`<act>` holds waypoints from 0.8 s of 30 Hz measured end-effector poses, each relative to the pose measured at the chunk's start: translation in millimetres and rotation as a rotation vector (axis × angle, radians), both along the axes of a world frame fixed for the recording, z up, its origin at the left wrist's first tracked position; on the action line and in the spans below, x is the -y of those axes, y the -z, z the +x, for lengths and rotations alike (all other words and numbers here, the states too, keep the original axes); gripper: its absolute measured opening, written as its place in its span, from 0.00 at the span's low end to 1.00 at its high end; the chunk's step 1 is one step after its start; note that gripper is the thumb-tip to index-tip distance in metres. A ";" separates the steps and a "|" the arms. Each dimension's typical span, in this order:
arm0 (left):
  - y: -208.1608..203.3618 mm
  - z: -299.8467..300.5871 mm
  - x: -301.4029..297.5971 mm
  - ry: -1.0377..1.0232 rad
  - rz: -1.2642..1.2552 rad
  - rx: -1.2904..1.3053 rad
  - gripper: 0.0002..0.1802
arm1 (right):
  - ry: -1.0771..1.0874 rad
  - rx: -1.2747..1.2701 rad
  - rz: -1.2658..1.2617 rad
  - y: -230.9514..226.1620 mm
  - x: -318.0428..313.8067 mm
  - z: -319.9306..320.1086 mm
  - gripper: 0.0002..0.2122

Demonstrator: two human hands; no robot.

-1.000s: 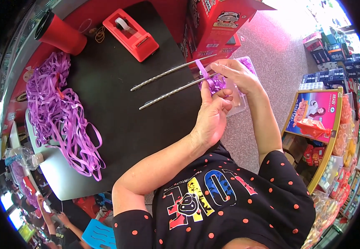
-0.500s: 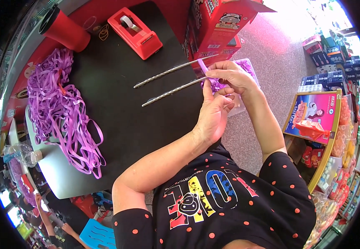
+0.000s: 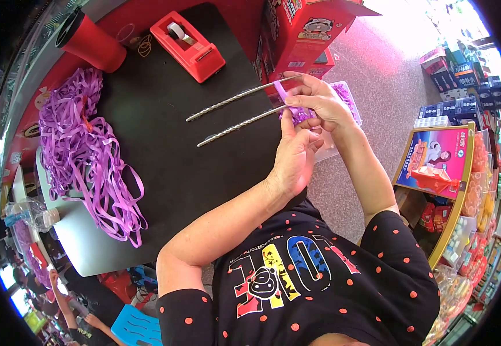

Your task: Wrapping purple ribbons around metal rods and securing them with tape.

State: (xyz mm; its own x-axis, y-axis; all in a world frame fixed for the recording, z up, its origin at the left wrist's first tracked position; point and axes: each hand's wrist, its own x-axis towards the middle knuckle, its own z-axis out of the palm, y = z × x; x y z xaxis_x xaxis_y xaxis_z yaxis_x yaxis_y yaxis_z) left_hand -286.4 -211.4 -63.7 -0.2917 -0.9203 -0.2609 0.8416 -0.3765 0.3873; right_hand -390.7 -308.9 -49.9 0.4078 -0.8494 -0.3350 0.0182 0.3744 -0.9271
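Two spiral metal rods, like long drill bits, lie side by side over the black table, their right ends by my hands. A purple ribbon spans the gap between them near those ends. My right hand is closed on the ribbon, with some fingers reaching past the upper rod's end. Below it, my left hand has its index finger raised against the ribbon at the lower rod; its fingers look pinched there, partly hidden. A clear plastic box with purple ribbon pieces sits under and behind my hands.
A big heap of purple ribbon covers the table's left side. A red tape dispenser, a red cup and rubber bands are at the back. A red carton stands beyond the rods; a display shelf is at right.
My right hand's fingers have moved away from me and left, to the upper rod's end. My left hand has barely shifted; the rods stay in place.
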 end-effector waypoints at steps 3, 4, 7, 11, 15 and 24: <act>-3.9 -1.0 0.0 -0.030 0.019 0.013 0.34 | 0.024 -0.010 0.042 0.7 -0.8 1.9 0.28; -5.7 -1.7 0.0 -0.030 0.018 0.013 0.34 | 0.025 -0.011 0.041 1.9 -0.9 1.3 0.28; -6.3 -2.3 -0.8 -0.073 0.023 -0.020 0.32 | 0.043 -0.017 -0.009 4.1 -1.7 0.7 0.28; -2.9 1.6 -0.7 -0.021 0.030 -0.099 0.41 | 0.055 -0.036 -0.008 3.4 -2.2 1.4 0.29; -8.4 1.3 -1.8 -0.036 0.013 -0.159 0.42 | 0.047 -0.043 0.003 5.4 -2.1 0.3 0.28; -12.4 0.9 -2.2 -0.052 0.056 -0.187 0.34 | 0.042 -0.172 -0.241 9.8 -7.7 -5.3 0.23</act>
